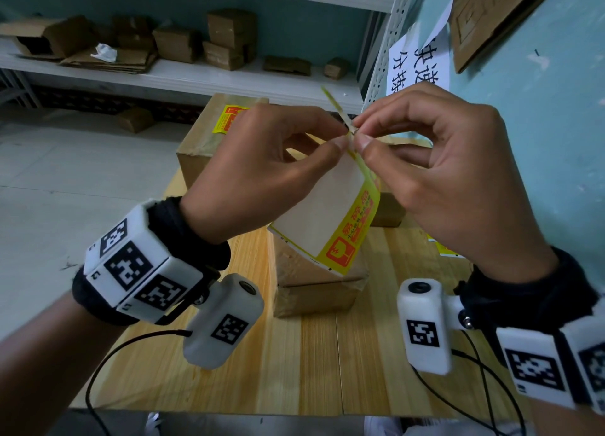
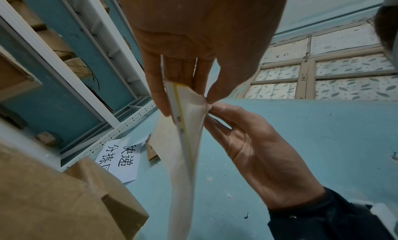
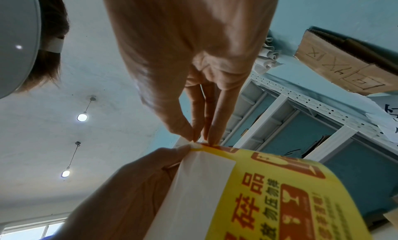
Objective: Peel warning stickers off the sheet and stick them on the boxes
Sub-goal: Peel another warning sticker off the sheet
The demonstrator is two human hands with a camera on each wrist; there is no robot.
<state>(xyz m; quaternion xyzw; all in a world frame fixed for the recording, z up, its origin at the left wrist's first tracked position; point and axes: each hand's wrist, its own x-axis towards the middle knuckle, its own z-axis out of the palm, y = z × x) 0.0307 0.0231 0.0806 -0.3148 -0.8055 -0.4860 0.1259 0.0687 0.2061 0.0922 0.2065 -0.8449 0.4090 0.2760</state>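
Note:
Both hands hold a sticker sheet [image 1: 324, 206] in the air above a small cardboard box [image 1: 314, 291] on the wooden table [image 1: 294, 363]. The sheet hangs down, white backing toward me, with a yellow and red warning sticker [image 1: 355, 232] along its right side. My left hand [image 1: 342, 139] pinches the sheet's top corner. My right hand [image 1: 360, 131] pinches the same corner from the other side, fingertips almost touching the left ones. In the right wrist view the right fingertips [image 3: 212, 138] sit on the sticker [image 3: 269, 192] edge. A bigger box [image 1: 209, 140] behind carries a yellow sticker [image 1: 229, 118].
A white shelf [image 1: 196, 78] with several cardboard boxes runs along the back. A blue wall [image 1: 540, 124] with a paper sign [image 1: 415, 65] stands close on the right. Another yellow sheet [image 1: 442, 249] and a small box [image 1: 388, 211] lie on the table under my right hand.

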